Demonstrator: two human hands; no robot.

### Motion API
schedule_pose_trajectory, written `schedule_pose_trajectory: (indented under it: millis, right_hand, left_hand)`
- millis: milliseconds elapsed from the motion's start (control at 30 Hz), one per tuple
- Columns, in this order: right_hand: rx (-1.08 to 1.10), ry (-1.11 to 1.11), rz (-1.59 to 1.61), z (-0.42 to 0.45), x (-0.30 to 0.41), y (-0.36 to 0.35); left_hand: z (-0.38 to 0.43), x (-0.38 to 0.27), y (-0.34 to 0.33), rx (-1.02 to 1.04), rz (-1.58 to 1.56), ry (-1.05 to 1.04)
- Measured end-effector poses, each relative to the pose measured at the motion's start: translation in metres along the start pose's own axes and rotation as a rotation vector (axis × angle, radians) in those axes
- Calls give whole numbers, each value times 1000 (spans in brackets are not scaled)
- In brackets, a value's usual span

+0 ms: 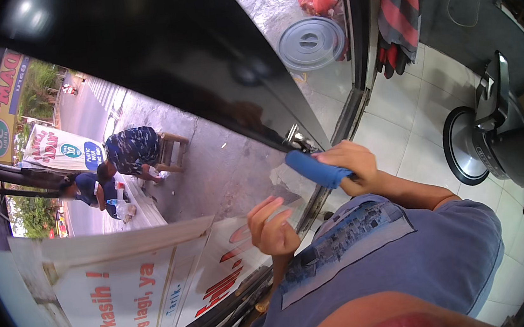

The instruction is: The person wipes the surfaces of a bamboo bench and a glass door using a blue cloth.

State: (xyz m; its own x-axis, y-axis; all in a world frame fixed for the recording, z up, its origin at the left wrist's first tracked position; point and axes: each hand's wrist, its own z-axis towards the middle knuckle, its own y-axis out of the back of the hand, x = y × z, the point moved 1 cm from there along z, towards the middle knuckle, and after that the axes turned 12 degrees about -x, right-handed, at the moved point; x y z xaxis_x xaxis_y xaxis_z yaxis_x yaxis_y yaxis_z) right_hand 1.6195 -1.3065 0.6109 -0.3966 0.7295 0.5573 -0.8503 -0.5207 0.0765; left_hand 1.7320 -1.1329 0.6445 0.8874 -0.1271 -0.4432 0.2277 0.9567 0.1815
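Note:
My right hand (349, 166) is closed around the near end of a blue, cloth-like cylindrical cover (315, 169); whether something lies inside it cannot be told. Just beyond its far end is the shiny metal handle and lock (298, 136) of a dark door (215, 87). To the left, my left hand (273, 227) is raised with loosely curled fingers and nothing in it, apart from the blue cover. Below it in the view is a glass panel with a white printed sign (128, 302).
Outside, a person in a patterned shirt (133, 150) sits on a wooden stool (173, 151) beside another person (90, 191). A round grey lid (311, 42) lies behind glass. On the right are a swivel chair's round base (465, 146), hanging striped cloth (398, 5) and a door sill.

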Motion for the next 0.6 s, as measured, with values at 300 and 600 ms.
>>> schedule_pose_trajectory:
  millis: [300,600]
  right_hand:
    - [-609,397,-249,90,-61,57]
    - [-351,726,-395,131,-116,28]
  left_hand:
    - [63,1,-76,-411,311,-317]
    - [63,9,-121,-133,879,-194]
